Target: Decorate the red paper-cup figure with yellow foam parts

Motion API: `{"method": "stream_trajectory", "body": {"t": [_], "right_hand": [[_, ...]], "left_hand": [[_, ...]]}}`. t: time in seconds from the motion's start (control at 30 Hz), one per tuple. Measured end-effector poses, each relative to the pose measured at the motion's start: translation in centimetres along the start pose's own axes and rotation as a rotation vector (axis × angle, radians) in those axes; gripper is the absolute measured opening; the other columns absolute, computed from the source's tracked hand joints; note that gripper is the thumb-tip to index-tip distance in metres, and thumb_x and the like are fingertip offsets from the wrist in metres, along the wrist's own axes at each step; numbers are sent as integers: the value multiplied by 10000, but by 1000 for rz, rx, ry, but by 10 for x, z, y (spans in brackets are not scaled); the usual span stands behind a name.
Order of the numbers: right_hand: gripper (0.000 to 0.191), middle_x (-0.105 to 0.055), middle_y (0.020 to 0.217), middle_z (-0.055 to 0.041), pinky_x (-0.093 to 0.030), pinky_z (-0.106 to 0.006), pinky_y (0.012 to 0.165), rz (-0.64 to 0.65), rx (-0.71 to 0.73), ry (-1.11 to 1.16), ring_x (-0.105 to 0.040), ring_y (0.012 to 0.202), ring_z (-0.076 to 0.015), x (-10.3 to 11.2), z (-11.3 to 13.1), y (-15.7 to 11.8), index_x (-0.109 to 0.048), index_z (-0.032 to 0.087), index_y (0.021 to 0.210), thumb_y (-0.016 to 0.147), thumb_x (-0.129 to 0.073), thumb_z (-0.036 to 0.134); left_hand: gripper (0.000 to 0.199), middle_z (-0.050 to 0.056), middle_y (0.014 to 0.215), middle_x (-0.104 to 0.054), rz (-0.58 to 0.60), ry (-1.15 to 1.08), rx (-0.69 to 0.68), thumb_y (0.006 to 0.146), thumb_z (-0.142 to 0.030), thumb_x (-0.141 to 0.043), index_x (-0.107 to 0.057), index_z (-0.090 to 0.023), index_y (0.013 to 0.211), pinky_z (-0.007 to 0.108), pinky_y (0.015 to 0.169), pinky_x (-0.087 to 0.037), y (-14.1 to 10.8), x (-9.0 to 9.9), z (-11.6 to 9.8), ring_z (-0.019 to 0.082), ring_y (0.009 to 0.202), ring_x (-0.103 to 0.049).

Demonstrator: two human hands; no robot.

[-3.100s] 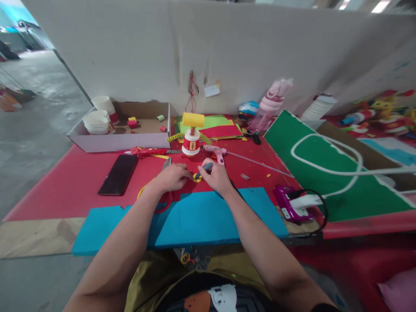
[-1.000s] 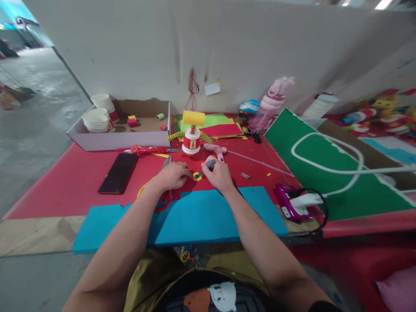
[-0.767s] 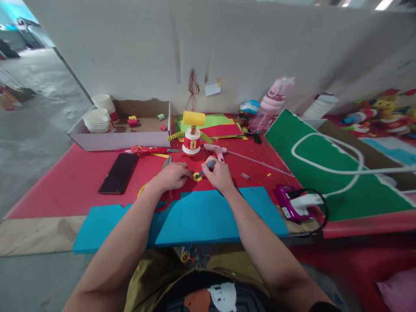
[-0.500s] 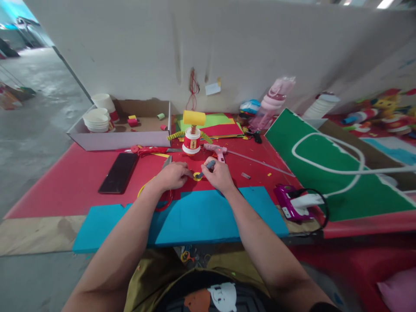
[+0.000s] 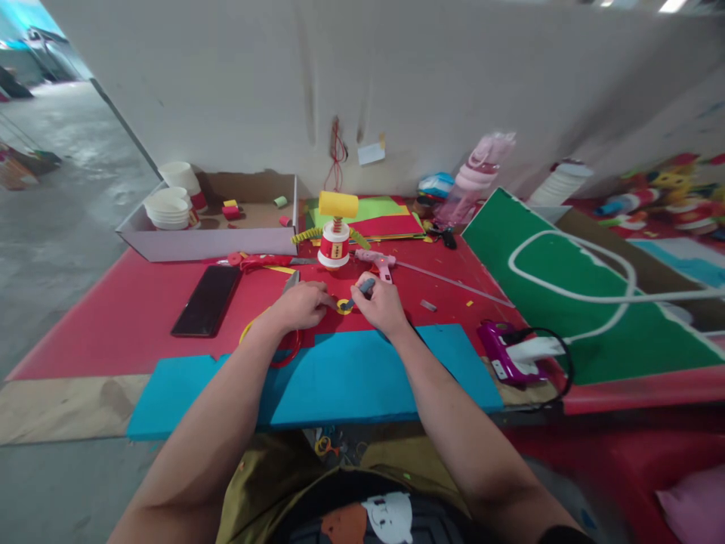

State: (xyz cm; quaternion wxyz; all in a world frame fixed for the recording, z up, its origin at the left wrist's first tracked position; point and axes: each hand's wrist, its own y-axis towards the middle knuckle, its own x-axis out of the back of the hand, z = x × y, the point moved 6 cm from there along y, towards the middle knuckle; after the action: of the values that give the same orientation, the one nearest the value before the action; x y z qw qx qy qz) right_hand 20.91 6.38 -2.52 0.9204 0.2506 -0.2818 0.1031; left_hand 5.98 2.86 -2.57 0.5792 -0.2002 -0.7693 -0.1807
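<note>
My right hand (image 5: 381,304) is closed around a dark grey marker pen (image 5: 367,287), its tip down on a small yellow paper disc (image 5: 340,307) with a dark mark in its middle. The disc lies flat on the red table cover. My left hand (image 5: 304,305), fingers curled, presses its fingertips at the disc's left edge. Under the left wrist are scissors (image 5: 291,282), partly hidden, with red and yellow handles. Just beyond the hands stands a paper-cup figure (image 5: 334,246) with a yellow roll on top and folded green arms. A pink glue gun (image 5: 376,262) lies behind my right hand.
A black phone (image 5: 207,301) and a red-handled cutter (image 5: 263,262) lie left. Behind them is a box (image 5: 215,246) holding paper cups. To the right are a purple power strip (image 5: 510,355), a green board (image 5: 544,302) and a white cable. A blue foam strip (image 5: 340,385) lines the front edge.
Almost nothing differs. The marker pen has tilted very slightly in my right hand, while my left hand stays in place at the disc.
</note>
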Motion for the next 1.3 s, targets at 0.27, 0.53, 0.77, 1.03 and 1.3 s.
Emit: {"method": "stream_trajectory", "body": {"t": [0.27, 0.53, 0.77, 1.03, 1.3], "right_hand": [[211, -500, 540, 43, -336, -234, 545, -41, -28, -9, -495, 516, -125, 2, -3, 2, -460, 227, 685, 832, -513, 368], [213, -504, 565, 39, -329, -235, 546, -21, -1, 8, -485, 532, -127, 0, -2, 1, -465, 225, 699, 850, -506, 370], [224, -476, 549, 47, -325, -232, 528, 4, -13, 55, -478, 521, -128, -4, -1, 1, -461, 230, 703, 860, -502, 384], [235, -475, 544, 47, -320, -227, 513, 26, 1, 85, -470, 520, -126, -8, -3, 2, -447, 229, 691, 862, -495, 382], [228, -467, 549, 48, -325, -228, 512, 37, -7, 77, -467, 518, -126, -6, -1, 1, -454, 228, 694, 855, -492, 385]], "left_hand": [[424, 50, 855, -612, -4, -2, 7, 741, -87, -478, -742, -254, 1028, 290, 779, -473, 0, 0, 0, 174, 809, -594], [425, 52, 858, -613, -1, 7, 4, 744, -88, -475, -739, -256, 1032, 304, 799, -469, 0, 0, 0, 182, 830, -596], [422, 47, 858, -615, -10, 0, 10, 737, -80, -476, -742, -259, 1011, 288, 794, -466, -1, 0, 0, 177, 842, -599], [430, 47, 858, -619, -4, 12, 16, 745, -75, -470, -737, -263, 1026, 285, 776, -460, -1, 1, -1, 171, 825, -593], [427, 44, 856, -618, -7, 3, 12, 744, -82, -476, -736, -271, 1024, 286, 793, -467, -1, 0, 0, 169, 835, -590]]}}
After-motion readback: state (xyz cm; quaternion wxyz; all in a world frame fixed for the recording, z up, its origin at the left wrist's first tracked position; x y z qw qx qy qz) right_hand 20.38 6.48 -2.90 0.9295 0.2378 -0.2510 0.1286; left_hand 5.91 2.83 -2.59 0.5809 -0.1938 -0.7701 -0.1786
